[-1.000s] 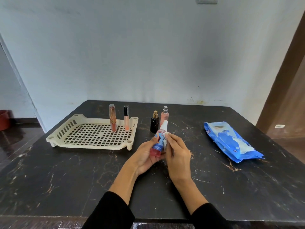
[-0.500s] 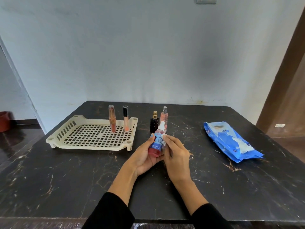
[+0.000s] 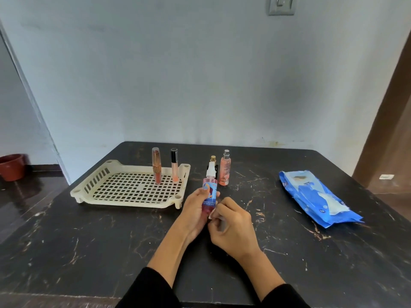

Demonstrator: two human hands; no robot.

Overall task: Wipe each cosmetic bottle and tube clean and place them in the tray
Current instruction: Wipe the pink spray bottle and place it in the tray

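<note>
Black table (image 3: 89, 252), tray (image 3: 89, 193), wipes pack (image 3: 311, 196)

Glossy marble table (image 3: 89, 252), plastic tray (image 3: 124, 168)

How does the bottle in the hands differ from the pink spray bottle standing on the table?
The held bottle is gripped by the left hand and lifted; the pink spray bottle stands free on the table. The held bottle has a blue label and white sprayer; the pink spray bottle has a silver top. Both are pinkish, upright and outside the tray.
</note>
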